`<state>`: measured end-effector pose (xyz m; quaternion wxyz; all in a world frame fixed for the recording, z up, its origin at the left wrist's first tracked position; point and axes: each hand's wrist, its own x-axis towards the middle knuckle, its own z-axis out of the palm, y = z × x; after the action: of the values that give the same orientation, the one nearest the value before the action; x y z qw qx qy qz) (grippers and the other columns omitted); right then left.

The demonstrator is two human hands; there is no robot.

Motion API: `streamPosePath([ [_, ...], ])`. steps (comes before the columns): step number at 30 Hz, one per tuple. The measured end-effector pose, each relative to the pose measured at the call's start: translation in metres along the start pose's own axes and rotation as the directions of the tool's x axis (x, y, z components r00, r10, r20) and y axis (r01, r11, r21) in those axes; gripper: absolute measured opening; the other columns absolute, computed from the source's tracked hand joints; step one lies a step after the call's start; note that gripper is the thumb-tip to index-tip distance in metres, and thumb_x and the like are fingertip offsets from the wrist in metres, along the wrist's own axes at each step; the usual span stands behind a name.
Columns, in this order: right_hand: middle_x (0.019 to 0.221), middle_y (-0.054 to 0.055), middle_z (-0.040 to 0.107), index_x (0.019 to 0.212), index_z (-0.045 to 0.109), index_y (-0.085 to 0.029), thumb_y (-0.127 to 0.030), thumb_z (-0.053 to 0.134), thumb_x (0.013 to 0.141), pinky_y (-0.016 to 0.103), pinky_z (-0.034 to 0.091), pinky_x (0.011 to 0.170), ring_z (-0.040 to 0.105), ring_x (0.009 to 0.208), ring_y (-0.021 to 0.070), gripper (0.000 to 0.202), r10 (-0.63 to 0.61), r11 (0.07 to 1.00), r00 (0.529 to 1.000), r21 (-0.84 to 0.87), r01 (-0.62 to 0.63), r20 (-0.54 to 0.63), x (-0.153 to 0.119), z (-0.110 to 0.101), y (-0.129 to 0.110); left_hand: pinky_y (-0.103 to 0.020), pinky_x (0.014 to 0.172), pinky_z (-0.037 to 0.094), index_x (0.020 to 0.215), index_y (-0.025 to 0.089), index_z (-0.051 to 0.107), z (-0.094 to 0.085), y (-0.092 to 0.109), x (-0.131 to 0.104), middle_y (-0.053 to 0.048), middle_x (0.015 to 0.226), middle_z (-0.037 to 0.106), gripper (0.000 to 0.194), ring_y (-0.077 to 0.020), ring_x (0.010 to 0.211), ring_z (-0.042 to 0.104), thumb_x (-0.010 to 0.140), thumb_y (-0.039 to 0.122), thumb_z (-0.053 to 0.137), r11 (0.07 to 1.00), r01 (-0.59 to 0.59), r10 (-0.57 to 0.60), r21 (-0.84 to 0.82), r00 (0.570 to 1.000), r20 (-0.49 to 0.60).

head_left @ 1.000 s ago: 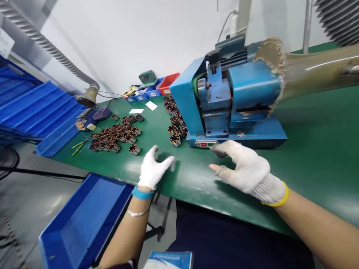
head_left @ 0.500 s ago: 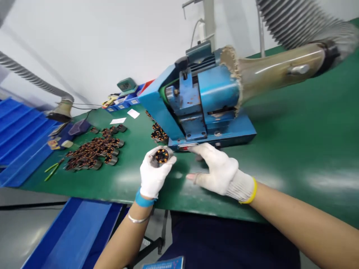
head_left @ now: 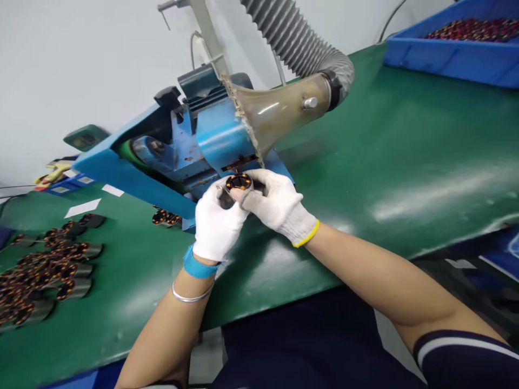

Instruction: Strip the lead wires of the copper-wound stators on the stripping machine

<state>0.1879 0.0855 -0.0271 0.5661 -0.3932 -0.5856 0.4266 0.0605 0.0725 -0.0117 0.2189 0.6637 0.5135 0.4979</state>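
Between both gloved hands is a motor stator [head_left: 238, 182], a round metal part with orange-brown windings facing up. My left hand [head_left: 219, 224] wraps its left side, and my right hand [head_left: 273, 200] grips its right side, with the thumb across the near rim. The stator is at the front of a blue belt grinding machine [head_left: 223, 129], near a dark slot in its housing. Whether it touches the machine I cannot tell.
Many stators [head_left: 48, 270] lie on the green table [head_left: 405, 162] at left, and a few stators [head_left: 165, 217] beside the machine. A clear duct [head_left: 287, 105] joins a grey hose [head_left: 300, 43]. A blue bin [head_left: 454, 56] of small red parts stands far right.
My right hand has come over from the machine's base and closed on the stator. The left hand has lifted the stator closer to the machine. The view has turned right.
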Motion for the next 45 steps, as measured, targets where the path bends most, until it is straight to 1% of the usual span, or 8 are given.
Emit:
streamPosePath([
  [8,0.079,0.003,0.070,0.090,0.070,-0.013,-0.035,0.065,0.079,0.027,0.053,0.065,0.064,0.074,0.0158,0.025,-0.033,0.994,0.999,0.101,0.034,-0.010,0.007,-0.007,-0.008,-0.035,0.093,0.054,0.100,0.016,0.067,0.012,0.014,0.006,-0.004,0.098,0.076,0.034,-0.0206,0.095,0.070,0.075,0.038,0.073,0.995,-0.041,0.045,0.090,0.998,-0.045],
  [21,0.086,0.004,0.072,0.093,0.069,-0.014,-0.040,0.070,0.074,0.033,0.056,0.079,0.067,0.083,0.0185,0.032,-0.013,0.989,0.998,0.145,0.022,-0.061,0.004,-0.004,-0.002,-0.036,0.092,0.054,0.104,0.018,0.064,0.016,0.006,0.003,-0.005,0.102,0.074,0.040,-0.0215,0.097,0.069,0.072,0.041,0.074,0.999,0.001,0.001,0.032,0.999,-0.047],
  [26,0.097,0.009,0.068,0.097,0.068,-0.016,-0.046,0.081,0.058,0.037,0.056,0.083,0.066,0.088,0.0214,0.051,-0.112,0.992,0.993,-0.064,0.111,-0.018,-0.010,0.003,-0.005,-0.038,0.091,0.055,0.110,0.019,0.054,0.001,-0.010,-0.022,-0.005,0.106,0.067,0.052,-0.0204,0.099,0.067,0.068,0.036,0.080,0.986,-0.138,0.148,0.089,0.983,-0.108],
  [30,0.100,0.010,0.068,0.092,0.070,-0.017,-0.037,0.071,0.074,0.036,0.054,0.089,0.065,0.096,0.0210,0.027,-0.246,0.965,0.969,-0.089,0.247,0.023,-0.021,0.007,-0.006,-0.040,0.094,0.054,0.109,0.020,0.048,-0.006,-0.022,-0.036,-0.010,0.117,0.062,0.048,-0.0218,0.109,0.065,0.070,0.025,0.076,0.964,-0.254,0.259,0.078,0.964,-0.061],
  [33,0.092,0.006,0.070,0.083,0.069,-0.019,-0.025,0.058,0.084,0.034,0.054,0.086,0.065,0.090,0.0177,0.013,-0.274,0.958,0.961,-0.092,0.270,-0.027,-0.020,0.006,-0.006,-0.040,0.092,0.055,0.104,0.022,0.044,-0.003,-0.021,-0.037,-0.009,0.112,0.064,0.046,-0.0212,0.105,0.067,0.071,0.026,0.076,0.981,-0.192,0.191,-0.026,0.980,-0.063],
  [38,0.070,0.002,0.065,0.083,0.063,-0.017,-0.035,0.056,0.086,0.030,0.055,0.061,0.065,0.065,0.0154,0.020,0.085,0.993,0.986,0.094,-0.072,-0.143,-0.007,-0.004,-0.009,-0.035,0.073,0.060,0.099,0.024,0.039,-0.003,-0.012,-0.033,-0.005,0.100,0.066,0.052,-0.0157,0.073,0.069,0.067,0.035,0.079,0.961,0.156,-0.170,-0.227,0.984,-0.045],
  [41,0.090,0.007,0.069,0.097,0.065,-0.017,-0.034,0.058,0.086,0.034,0.057,0.069,0.066,0.075,0.0175,0.022,-0.143,0.989,0.979,-0.046,0.137,-0.148,-0.008,-0.012,-0.016,-0.036,0.072,0.060,0.110,0.023,0.042,-0.009,-0.010,-0.032,-0.006,0.099,0.067,0.057,-0.0161,0.071,0.069,0.067,0.034,0.077,0.933,0.247,-0.254,-0.262,0.967,0.007],
  [45,0.120,0.008,0.065,0.137,0.051,-0.022,-0.024,0.056,0.081,0.037,0.057,0.084,0.066,0.093,0.0216,0.056,-0.451,0.786,0.833,-0.299,0.541,0.322,-0.020,-0.012,-0.026,-0.039,0.091,0.056,0.121,0.020,0.045,-0.012,-0.011,-0.032,-0.011,0.111,0.065,0.064,-0.0233,0.103,0.067,0.068,0.034,0.076,0.963,0.161,-0.145,-0.215,0.985,0.088],
])
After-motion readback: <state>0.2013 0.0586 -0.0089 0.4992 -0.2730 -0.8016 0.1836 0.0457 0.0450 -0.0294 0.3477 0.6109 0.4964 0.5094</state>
